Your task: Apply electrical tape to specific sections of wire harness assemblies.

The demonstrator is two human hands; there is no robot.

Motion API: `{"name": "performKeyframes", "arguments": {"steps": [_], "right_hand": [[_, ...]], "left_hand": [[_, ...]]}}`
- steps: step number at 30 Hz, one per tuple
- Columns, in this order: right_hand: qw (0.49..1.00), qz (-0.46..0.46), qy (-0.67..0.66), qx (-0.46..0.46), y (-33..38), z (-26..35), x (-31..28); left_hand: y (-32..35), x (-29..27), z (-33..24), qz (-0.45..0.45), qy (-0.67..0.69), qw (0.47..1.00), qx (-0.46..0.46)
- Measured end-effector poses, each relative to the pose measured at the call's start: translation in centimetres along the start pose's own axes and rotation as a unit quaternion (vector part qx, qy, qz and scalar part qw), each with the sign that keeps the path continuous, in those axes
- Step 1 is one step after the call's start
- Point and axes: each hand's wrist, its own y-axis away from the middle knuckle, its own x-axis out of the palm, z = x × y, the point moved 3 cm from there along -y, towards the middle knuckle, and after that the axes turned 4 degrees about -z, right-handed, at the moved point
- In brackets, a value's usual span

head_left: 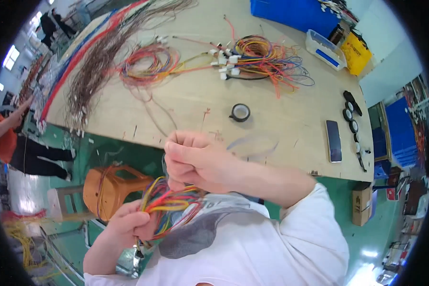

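Observation:
A coiled bundle of multicoloured wires point(169, 206) is held in front of my chest, below the table's front edge. My left hand point(128, 223) is closed round its lower left side, with the thumb lying along the wires. Just above the bundle, my right hand point(190, 159) is closed in a pinch, its fingers curled in. A thin dark strand shows beside those fingers, but what the fingertips hold is hidden. A small dark connector point(138, 252) hangs under the left hand.
On the wooden table point(281, 133) lie a black tape roll point(240, 112), coiled wire harnesses point(150, 64) with white connectors, long loose wires point(97, 66), a phone point(334, 141) and a clear plastic box point(325, 50). An orange stool point(102, 193) stands left; another person point(26, 148) is at far left.

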Motion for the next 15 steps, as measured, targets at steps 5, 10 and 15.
{"name": "performKeyframes", "arguments": {"steps": [5,10,15], "right_hand": [[0.672,-0.227,0.547,-0.444,4.3,4.5,-5.3],[0.298,-0.637,0.679,-0.211,20.4,10.1,-15.4],[0.153,-0.763,0.628,0.007,31.3,10.7,-20.8]], "left_hand": [[-3.1,-3.4,-13.4,-0.078,-0.209,0.923,0.314],[-13.4,8.9,-28.0,-0.322,-0.527,0.544,0.568],[-29.8,19.8,-24.2,-0.256,-0.643,0.195,0.695]]}}
